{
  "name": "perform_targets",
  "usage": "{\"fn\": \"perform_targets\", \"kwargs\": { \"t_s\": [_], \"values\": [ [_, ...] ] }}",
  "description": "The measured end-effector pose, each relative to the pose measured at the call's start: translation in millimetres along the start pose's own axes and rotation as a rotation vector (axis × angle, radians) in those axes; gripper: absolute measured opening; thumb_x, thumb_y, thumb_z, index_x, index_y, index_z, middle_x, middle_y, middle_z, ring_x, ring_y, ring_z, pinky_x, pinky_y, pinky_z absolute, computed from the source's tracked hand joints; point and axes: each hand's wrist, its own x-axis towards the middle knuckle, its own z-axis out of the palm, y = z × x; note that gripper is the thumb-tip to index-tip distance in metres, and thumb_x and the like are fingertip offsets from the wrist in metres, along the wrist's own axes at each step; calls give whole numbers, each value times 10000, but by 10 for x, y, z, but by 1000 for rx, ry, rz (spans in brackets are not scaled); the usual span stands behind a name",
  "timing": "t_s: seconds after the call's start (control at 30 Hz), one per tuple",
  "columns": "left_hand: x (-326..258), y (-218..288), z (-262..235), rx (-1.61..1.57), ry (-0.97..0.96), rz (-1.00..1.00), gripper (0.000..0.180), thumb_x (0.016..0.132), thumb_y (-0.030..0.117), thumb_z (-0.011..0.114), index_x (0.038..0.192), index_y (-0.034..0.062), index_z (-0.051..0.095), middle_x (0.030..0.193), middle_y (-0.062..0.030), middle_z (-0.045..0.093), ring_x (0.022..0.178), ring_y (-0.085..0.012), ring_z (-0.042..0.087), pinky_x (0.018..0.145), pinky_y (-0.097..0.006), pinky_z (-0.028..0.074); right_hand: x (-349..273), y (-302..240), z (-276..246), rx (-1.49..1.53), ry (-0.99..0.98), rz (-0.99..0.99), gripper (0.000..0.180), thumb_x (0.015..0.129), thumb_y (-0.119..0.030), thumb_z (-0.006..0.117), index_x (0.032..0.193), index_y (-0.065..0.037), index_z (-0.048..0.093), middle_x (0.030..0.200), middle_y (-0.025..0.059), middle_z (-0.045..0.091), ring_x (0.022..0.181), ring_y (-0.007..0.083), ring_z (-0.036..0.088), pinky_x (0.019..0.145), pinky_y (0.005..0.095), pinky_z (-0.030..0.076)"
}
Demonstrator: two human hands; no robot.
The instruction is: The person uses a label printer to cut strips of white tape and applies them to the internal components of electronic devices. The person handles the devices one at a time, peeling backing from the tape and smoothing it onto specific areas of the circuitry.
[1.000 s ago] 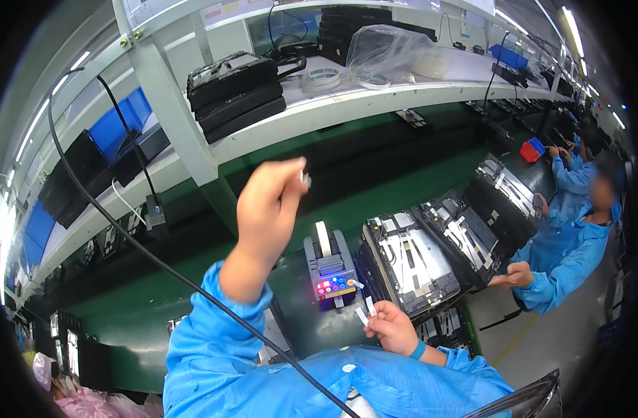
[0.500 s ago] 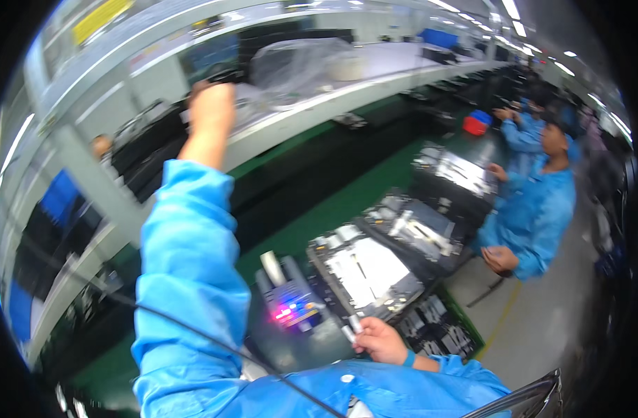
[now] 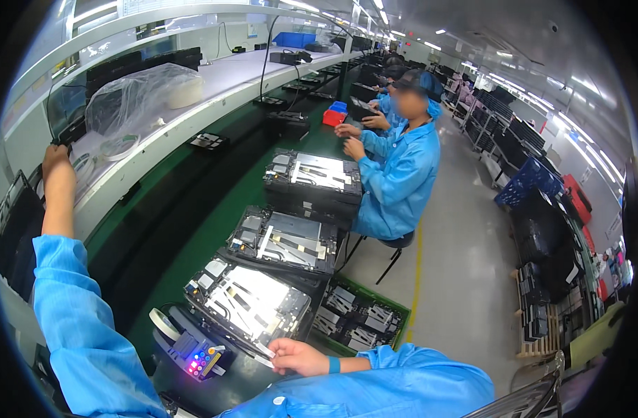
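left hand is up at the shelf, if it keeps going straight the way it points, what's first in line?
Likely the dark flat unit on the white shelf: the left hand already reaches its near edge. Contact can't be confirmed; depth is unclear this near the fisheye rim.

Left hand (image 3: 54,159) raised to the upper shelf (image 3: 214,83), fingers at a coil of white cable (image 3: 89,164) near the shelf's front edge, beside a clear plastic bag (image 3: 134,97). Right hand (image 3: 298,357) low on the green bench (image 3: 193,244), fingertips on a white strip (image 3: 263,360) at the near corner of an opened device chassis (image 3: 249,303). Small lit control box (image 3: 200,359) just left of it. A seated co-worker (image 3: 402,167) works farther along the bench.
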Motion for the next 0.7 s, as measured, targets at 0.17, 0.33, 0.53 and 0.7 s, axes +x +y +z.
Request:
{"fn": "perform_targets", "kwargs": {
  "t_s": [0.17,0.33,0.53,0.7],
  "values": [
    [-1276,456,-616,175,264,873,245,719,-90,536,943,3,571,939,-164,512,913,-354,522,807,-414,424,46,32,156,-35,-37,-16,165,886,-76,550,1040,-40,504,806,20,587,729,79,556,653,223,446],
    [-2669,366,-1339,-90,-241,920,190,671,-79,577,827,30,561,753,-145,476,686,-325,513,589,-412,435,19,35,383,-89,-103,-43,141,886,-70,558,1016,-49,508,820,19,581,741,78,545,671,220,445],
    [-3910,-261,-2050,-390,-943,319,235,746,164,681,941,45,625,794,-96,546,681,-246,553,591,-332,462,114,120,838,-83,-210,-61,159,866,-38,574,1009,-63,511,848,24,585,741,88,543,677,224,451],
    [-4570,-672,-2330,-1048,-986,-647,297,841,106,659,1101,11,550,952,-8,564,757,-52,511,628,-205,440,151,169,1390,-19,-290,-77,150,873,-52,580,1009,-75,520,907,33,606,781,92,568,675,238,464]
  ]
}}
